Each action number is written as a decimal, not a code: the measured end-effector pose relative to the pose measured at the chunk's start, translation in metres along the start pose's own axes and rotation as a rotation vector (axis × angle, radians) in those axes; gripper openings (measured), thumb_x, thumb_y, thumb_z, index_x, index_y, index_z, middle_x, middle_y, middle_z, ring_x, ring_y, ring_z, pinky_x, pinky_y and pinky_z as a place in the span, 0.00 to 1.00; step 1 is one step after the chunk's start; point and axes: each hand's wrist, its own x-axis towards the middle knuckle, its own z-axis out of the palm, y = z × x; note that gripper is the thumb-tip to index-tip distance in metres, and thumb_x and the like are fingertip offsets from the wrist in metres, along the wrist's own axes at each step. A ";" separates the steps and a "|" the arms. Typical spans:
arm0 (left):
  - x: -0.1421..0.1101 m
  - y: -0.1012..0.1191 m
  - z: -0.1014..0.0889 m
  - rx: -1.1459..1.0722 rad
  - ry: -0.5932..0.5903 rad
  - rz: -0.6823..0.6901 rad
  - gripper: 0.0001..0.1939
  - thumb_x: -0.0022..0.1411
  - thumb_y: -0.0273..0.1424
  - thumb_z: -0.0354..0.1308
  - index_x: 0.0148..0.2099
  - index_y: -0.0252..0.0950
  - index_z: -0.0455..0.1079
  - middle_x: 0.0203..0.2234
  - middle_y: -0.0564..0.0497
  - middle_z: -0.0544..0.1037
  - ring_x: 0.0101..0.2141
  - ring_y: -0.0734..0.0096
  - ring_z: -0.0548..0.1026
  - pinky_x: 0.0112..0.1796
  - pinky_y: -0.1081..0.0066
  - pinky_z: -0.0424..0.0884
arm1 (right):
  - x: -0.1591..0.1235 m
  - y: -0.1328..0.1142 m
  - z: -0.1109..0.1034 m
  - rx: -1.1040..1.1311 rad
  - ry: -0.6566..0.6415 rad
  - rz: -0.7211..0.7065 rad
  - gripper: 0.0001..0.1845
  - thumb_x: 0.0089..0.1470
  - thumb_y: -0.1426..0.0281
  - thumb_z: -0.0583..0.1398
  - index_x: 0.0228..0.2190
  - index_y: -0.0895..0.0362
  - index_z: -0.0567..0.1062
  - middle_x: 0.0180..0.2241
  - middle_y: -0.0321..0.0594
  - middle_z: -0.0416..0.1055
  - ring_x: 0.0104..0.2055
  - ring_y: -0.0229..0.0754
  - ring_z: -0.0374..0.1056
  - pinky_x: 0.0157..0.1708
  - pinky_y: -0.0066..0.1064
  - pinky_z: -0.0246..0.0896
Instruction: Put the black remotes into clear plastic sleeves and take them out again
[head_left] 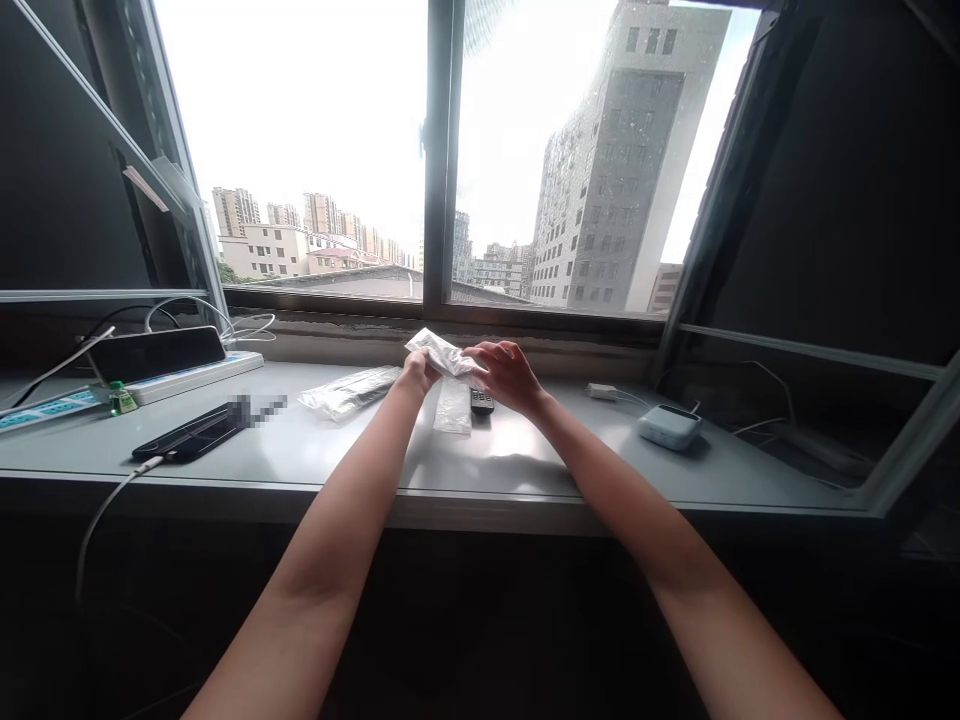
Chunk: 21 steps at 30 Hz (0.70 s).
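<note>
Both arms reach forward over a grey window ledge (525, 470). My left hand (420, 372) and my right hand (507, 374) are closed together on a clear plastic bag (442, 352), held a little above the ledge. A second clear bag (453, 406) hangs or lies just below it. A small black remote (481, 401) rests on the ledge under my right hand. Another crumpled plastic bag (349, 390) lies to the left of my left hand.
A phone on a cable (187, 434) lies at the left, beside a white power strip (202, 375), a dark device (154, 352) and a small green bottle (120, 398). A white box-shaped device (669, 425) with cables sits at the right. The window behind shows buildings.
</note>
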 end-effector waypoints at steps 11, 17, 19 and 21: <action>0.003 0.014 -0.014 0.055 0.327 0.153 0.13 0.71 0.29 0.45 0.46 0.31 0.70 0.24 0.48 0.74 0.22 0.70 0.74 0.26 0.73 0.74 | -0.001 0.006 0.001 0.013 0.149 0.150 0.09 0.62 0.70 0.57 0.38 0.51 0.79 0.54 0.40 0.71 0.57 0.49 0.60 0.53 0.41 0.51; -0.003 0.017 -0.016 0.042 0.279 0.106 0.14 0.70 0.32 0.47 0.47 0.30 0.71 0.23 0.47 0.74 0.22 0.68 0.76 0.25 0.70 0.76 | -0.004 0.012 0.003 0.071 0.191 0.212 0.10 0.62 0.67 0.57 0.40 0.50 0.79 0.54 0.42 0.70 0.57 0.51 0.59 0.54 0.44 0.53; -0.004 0.014 -0.012 0.076 0.212 0.057 0.14 0.70 0.33 0.48 0.48 0.30 0.70 0.24 0.46 0.75 0.22 0.66 0.76 0.25 0.69 0.76 | -0.004 0.013 0.004 0.073 0.188 0.208 0.10 0.62 0.68 0.57 0.41 0.50 0.79 0.54 0.41 0.70 0.57 0.51 0.59 0.54 0.44 0.53; -0.003 0.011 -0.009 0.088 0.203 0.046 0.13 0.70 0.30 0.47 0.50 0.30 0.70 0.25 0.46 0.75 0.23 0.67 0.76 0.25 0.69 0.77 | -0.004 0.012 0.004 0.070 0.193 0.211 0.09 0.62 0.68 0.58 0.40 0.51 0.79 0.53 0.41 0.70 0.57 0.51 0.59 0.54 0.43 0.54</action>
